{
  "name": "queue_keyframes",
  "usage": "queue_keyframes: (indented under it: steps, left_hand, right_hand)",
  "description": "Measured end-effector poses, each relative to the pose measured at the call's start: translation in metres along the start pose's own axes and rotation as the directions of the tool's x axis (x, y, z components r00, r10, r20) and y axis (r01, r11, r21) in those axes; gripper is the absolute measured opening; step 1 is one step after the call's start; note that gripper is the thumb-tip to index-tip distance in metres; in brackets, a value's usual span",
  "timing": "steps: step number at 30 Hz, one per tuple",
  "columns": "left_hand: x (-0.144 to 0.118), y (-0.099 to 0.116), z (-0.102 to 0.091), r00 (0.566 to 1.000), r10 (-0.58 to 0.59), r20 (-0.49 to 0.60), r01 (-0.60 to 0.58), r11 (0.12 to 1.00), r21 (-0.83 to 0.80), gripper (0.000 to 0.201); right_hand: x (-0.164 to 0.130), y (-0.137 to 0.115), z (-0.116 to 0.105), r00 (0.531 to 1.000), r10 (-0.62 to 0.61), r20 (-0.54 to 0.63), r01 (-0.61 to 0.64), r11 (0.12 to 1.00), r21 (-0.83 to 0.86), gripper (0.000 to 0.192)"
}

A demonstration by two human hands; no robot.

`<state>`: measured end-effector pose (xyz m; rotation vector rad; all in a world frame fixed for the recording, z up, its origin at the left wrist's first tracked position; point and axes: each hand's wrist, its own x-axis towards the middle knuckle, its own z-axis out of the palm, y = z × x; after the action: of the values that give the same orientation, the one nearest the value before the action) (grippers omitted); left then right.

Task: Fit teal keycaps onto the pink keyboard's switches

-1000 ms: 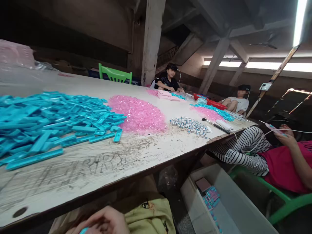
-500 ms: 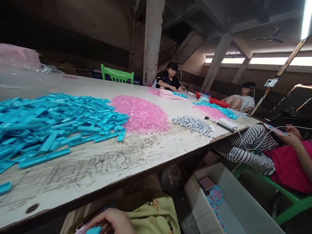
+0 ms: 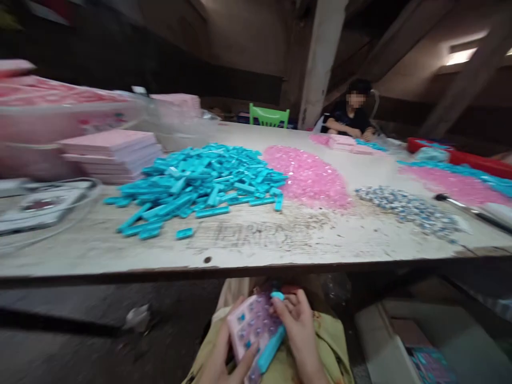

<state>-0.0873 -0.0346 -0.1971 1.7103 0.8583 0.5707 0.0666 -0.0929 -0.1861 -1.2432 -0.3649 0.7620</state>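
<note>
Pink tray (image 3: 252, 325) | your left hand (image 3: 224, 360) grips it | right hand (image 3: 298, 330) fingers pinch a blue strip (image 3: 272, 349) along its edge | seating unfinished; blue pile (image 3: 200, 184) remains beyond your fingertips

A worn, pale desk (image 3: 256, 248) spans the view; a heap of blue plastic strips (image 3: 200, 184) lies near its middle; a pink heap of small pieces (image 3: 308, 178) touches the blue heap's right side; pale beads (image 3: 408, 208) lie further right; stacked pink boards (image 3: 110, 154) sit toward the left edge.
</note>
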Motion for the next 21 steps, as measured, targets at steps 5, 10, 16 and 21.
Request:
queue_keyframes:
  steps: [5,10,16,21]
  left_hand:
    - [-0.007,0.032,-0.009,0.96,-0.177,0.218,0.25,0.893,-0.374,0.111]
    - [-0.019,0.045,-0.013,0.904,-0.098,0.417,0.267,0.89,-0.369,0.083]
    - [-0.03,0.034,-0.003,0.894,-0.157,0.42,0.258,0.946,-0.194,0.065]
    - [-0.033,0.038,-0.004,0.906,-0.124,0.405,0.187,0.975,-0.119,0.061]
  right_hand:
    - [-0.019,-0.027,-0.017,0.895,-0.394,0.21,0.446,0.788,-0.423,0.012]
    - [-0.033,-0.072,-0.008,0.619,-0.616,0.487,0.769,0.35,-0.535,0.012]
    - [-0.043,-0.082,-0.01,0.565,-0.536,0.627,0.814,0.241,-0.528,0.012]
    - [-0.046,-0.072,-0.038,0.551,-0.524,0.65,0.827,0.238,-0.51,0.012]
